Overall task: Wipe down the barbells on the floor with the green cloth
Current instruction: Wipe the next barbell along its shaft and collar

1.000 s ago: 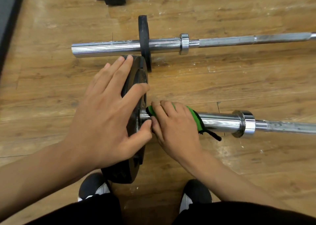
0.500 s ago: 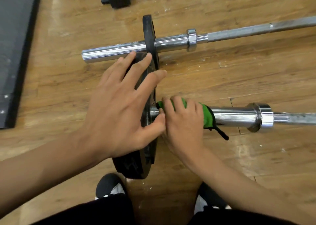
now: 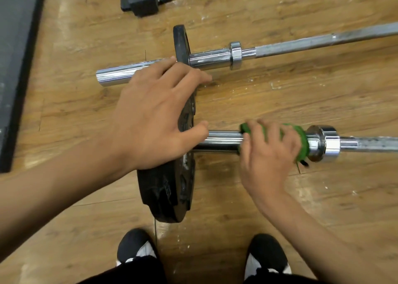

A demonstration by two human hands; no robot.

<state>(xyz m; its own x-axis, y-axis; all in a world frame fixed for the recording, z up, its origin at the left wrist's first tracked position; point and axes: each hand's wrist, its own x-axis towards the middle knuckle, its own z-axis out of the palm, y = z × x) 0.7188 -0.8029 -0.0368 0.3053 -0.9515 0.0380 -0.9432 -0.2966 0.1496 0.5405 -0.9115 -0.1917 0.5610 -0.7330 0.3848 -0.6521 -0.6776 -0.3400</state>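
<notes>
Left hand (image 3: 150,120), fingers spread flat, is bracing the plate (image 3: 170,189) against rolling. Right hand (image 3: 267,154) is clenching green cloth (image 3: 300,141) round near barbell (image 3: 221,142), blurred, probably mid-stroke.

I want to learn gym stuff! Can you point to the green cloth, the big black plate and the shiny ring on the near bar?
green cloth (image 3: 302,145): head view, its bare right edge.
big black plate (image 3: 165,189): head view, lower face.
shiny ring (image 3: 325,146): head view, its wide rim.

Green cloth (image 3: 299,141), chrome-silver barbells (image 3: 219,142), black plates (image 3: 170,193), brown wood-grain floor (image 3: 280,98), black-and-white shoes (image 3: 137,249).
</notes>
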